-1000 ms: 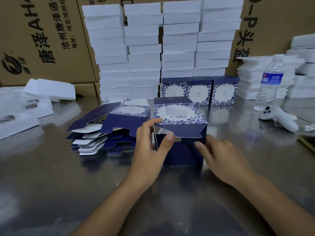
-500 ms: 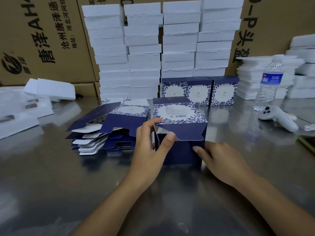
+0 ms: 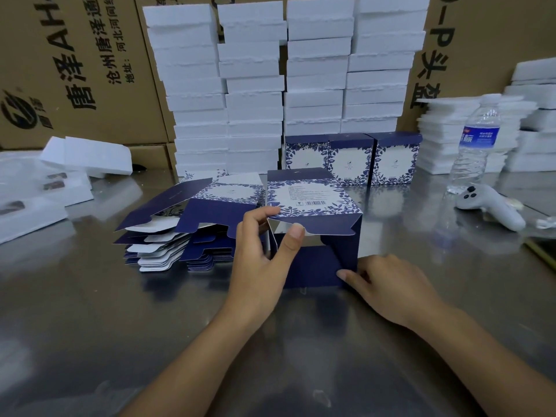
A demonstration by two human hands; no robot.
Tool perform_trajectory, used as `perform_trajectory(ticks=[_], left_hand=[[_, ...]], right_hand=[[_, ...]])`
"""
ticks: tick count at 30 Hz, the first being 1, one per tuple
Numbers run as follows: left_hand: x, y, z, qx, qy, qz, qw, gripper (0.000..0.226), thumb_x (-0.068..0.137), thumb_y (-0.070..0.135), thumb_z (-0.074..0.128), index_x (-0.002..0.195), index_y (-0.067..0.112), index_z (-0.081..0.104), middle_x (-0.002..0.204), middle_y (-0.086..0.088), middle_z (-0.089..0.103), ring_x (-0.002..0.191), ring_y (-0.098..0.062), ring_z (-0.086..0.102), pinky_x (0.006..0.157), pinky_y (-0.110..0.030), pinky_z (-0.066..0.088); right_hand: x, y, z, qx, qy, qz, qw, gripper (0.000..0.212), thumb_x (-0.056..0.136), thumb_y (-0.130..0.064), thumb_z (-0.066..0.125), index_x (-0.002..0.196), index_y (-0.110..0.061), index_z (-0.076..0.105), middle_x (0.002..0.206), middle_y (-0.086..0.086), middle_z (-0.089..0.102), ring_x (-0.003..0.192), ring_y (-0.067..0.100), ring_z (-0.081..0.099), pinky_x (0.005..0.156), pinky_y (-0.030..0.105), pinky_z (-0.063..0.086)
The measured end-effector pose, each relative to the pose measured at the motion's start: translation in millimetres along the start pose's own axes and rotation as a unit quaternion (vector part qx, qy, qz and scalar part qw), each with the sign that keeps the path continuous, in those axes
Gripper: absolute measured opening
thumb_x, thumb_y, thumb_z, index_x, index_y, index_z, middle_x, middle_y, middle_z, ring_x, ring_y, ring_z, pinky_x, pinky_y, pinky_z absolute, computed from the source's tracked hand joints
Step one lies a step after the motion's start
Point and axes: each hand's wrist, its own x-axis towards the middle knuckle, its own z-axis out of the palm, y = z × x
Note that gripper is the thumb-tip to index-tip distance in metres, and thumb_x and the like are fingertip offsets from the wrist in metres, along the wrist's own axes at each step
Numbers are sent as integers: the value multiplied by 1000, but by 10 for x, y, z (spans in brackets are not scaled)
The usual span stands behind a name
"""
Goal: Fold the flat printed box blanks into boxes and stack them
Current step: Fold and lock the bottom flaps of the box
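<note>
On table (image 3: 90,326) | left hand (image 3: 258,260) pinches box (image 3: 313,200) flap | right hand (image 3: 391,284) touches it (fingers (image 3: 349,276) part-hidden)

view: head, wide-angle | faces: forward and down | near: close over table (image 3: 90,326) | shared: single view

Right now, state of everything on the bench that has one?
box: half formed, near end open, flaps untucked
left hand: pinches the box's upper left corner
right hand: fingertip touches the box's lower right corner
flat blanks: unfolded, fanned pile
finished boxes: three, closed, upright in a row
water bottle: upright, capped
controller: lying flat
</note>
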Motion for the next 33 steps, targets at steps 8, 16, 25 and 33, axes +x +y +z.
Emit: perform_trajectory(ticks=[8, 16, 25, 33], left_hand=[[7, -6, -7, -3, -2, 0, 1000, 51, 66, 74, 52, 109, 47, 46, 124, 10, 48, 118, -7, 47, 94, -24, 41], [75, 53, -73, -87, 54, -5, 995, 51, 67, 71, 47, 103, 36, 51, 100, 18, 57, 82, 19, 53, 69, 1, 37], [112, 47, -106, -110, 77, -24, 991, 50, 65, 68, 43, 99, 33, 51, 96, 21, 55, 75, 24, 51, 64, 4, 35], [94, 61, -111, -96, 43, 1, 994, 44, 69, 62, 46, 102, 33, 51, 101, 19, 56, 81, 23, 53, 67, 2, 38]], right_hand=[[15, 28, 13, 34, -11, -1, 999, 44, 94, -51, 42, 64, -20, 50, 68, -1, 57, 72, 23, 55, 55, 30, 36], [-20, 47, -26, 19, -3, -58, 998, 37, 92, -58, 37, 74, -27, 47, 70, -9, 55, 70, 15, 51, 51, 23, 29], [-13, 22, 30, 122, -2, -55, 991, 46, 96, -43, 43, 56, -22, 49, 63, -11, 65, 55, 1, 51, 55, 20, 34], [-38, -32, -49, 25, 76, 14, 997, 56, 67, -83, 26, 82, -33, 45, 66, -13, 52, 64, 9, 51, 51, 25, 30]])
